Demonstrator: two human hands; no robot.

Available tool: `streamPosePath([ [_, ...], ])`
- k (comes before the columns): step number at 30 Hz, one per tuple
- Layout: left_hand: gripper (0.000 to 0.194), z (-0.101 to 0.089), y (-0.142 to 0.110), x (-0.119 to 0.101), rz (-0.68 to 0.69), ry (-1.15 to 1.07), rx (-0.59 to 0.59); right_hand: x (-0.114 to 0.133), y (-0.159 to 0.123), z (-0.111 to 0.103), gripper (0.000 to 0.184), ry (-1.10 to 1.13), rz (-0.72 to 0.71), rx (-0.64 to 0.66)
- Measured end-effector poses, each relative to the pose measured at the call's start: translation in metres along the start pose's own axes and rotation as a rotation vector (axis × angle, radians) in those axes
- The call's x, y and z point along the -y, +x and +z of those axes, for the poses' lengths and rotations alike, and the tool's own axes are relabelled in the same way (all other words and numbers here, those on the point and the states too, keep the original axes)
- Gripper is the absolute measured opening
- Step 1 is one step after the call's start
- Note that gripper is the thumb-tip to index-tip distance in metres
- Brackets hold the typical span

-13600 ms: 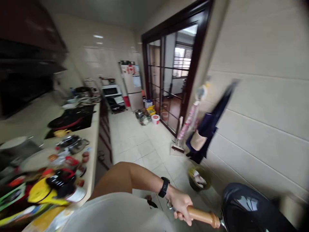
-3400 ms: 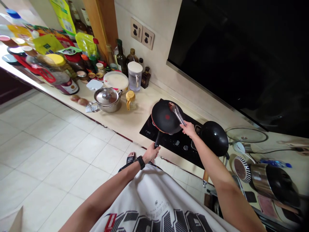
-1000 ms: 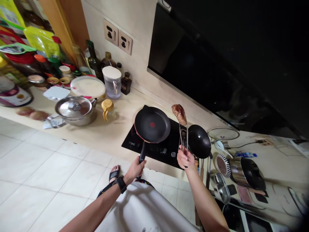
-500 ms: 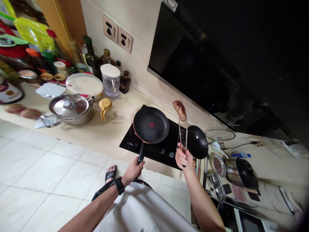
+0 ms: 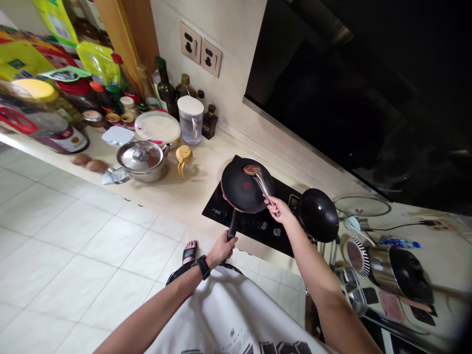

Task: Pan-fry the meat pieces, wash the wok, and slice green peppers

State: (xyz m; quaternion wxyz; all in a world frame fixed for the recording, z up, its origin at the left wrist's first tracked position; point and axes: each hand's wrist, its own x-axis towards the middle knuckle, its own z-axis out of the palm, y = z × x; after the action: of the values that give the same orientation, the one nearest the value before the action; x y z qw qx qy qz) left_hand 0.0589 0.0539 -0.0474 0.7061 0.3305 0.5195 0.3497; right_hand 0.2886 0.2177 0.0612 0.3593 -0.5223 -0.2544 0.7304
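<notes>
My left hand (image 5: 222, 247) is closed round the black handle of a frying pan (image 5: 239, 194), which sits on the black cooktop (image 5: 214, 209). With my right hand (image 5: 279, 208) I grip metal tongs (image 5: 264, 186), reaching over the pan from its right side. At the tips of the tongs is a browned piece of meat (image 5: 250, 169), at the far part of the pan. Whether the meat rests on the pan's surface or is just above it, I cannot tell. A black wok (image 5: 317, 215) stands on the right of the cooktop, beside my right forearm.
Left of the cooktop are a yellow-lidded jar (image 5: 185, 160), a steel pot (image 5: 142, 162) and a water pitcher (image 5: 191, 120). Bottles and jars crowd behind them. A glass lid (image 5: 363, 205) and a rice cooker-like pot (image 5: 400, 273) lie to the right. A dark panel (image 5: 313, 113) overhangs the wall.
My right hand has brought the tongs and meat from above the wok's left side leftward and down over the frying pan. The view has shifted, and my left hand stays on the pan handle.
</notes>
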Motion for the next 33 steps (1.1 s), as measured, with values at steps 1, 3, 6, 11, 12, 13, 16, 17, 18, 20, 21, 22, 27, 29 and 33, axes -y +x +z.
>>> streamPosePath([
  [1, 0.037, 0.0, 0.0, -0.001, 0.0, -0.001, -0.008, 0.003, 0.007, 0.001, 0.015, -0.005, 0.013, -0.014],
  [3, 0.039, -0.001, 0.0, -0.001, 0.0, -0.002, -0.026, 0.007, 0.014, 0.003, 0.014, -0.017, 0.025, -0.032],
  [6, 0.042, -0.004, 0.001, -0.001, 0.006, -0.018, -0.017, 0.006, 0.005, 0.001, 0.015, 0.007, -0.019, -0.023],
  [11, 0.044, -0.008, -0.005, 0.004, 0.031, 0.002, -0.002, -0.022, -0.064, -0.007, 0.019, 0.154, -0.095, 0.089],
  [12, 0.044, -0.009, -0.006, 0.002, 0.03, 0.009, 0.001, -0.029, -0.081, -0.01, 0.021, 0.187, -0.114, 0.119],
  [13, 0.045, -0.01, -0.006, 0.0, 0.022, 0.015, 0.009, -0.035, -0.099, -0.013, 0.021, 0.22, -0.146, 0.133],
  [16, 0.049, -0.01, -0.009, -0.012, -0.034, 0.038, 0.053, -0.059, -0.16, -0.028, 0.024, 0.309, -0.297, 0.098],
  [17, 0.049, -0.01, -0.011, -0.015, -0.064, 0.049, 0.074, -0.07, -0.184, -0.033, 0.026, 0.335, -0.352, 0.061],
  [18, 0.049, -0.011, -0.013, -0.019, -0.094, 0.063, 0.092, -0.083, -0.209, -0.039, 0.027, 0.361, -0.401, 0.016],
  [20, 0.048, -0.013, -0.018, -0.024, -0.144, 0.086, 0.119, -0.111, -0.261, -0.054, 0.027, 0.411, -0.476, -0.104],
  [21, 0.048, -0.014, -0.02, -0.026, -0.16, 0.093, 0.124, -0.125, -0.286, -0.063, 0.026, 0.433, -0.508, -0.18],
  [22, 0.048, -0.016, -0.021, -0.027, -0.172, 0.097, 0.12, -0.138, -0.311, -0.075, 0.025, 0.448, -0.537, -0.276],
  [27, 0.036, -0.025, -0.025, -0.025, -0.242, 0.131, -0.031, -0.19, -0.41, -0.172, 0.034, 0.291, -0.577, -0.881],
  [29, 0.029, -0.03, -0.03, -0.015, -0.24, 0.107, -0.082, -0.204, -0.43, -0.227, 0.037, 0.148, -0.516, -1.073],
  [33, 0.025, -0.029, -0.049, 0.026, -0.231, 0.116, -0.198, -0.213, -0.436, -0.341, 0.028, -0.195, -0.279, -1.284],
])
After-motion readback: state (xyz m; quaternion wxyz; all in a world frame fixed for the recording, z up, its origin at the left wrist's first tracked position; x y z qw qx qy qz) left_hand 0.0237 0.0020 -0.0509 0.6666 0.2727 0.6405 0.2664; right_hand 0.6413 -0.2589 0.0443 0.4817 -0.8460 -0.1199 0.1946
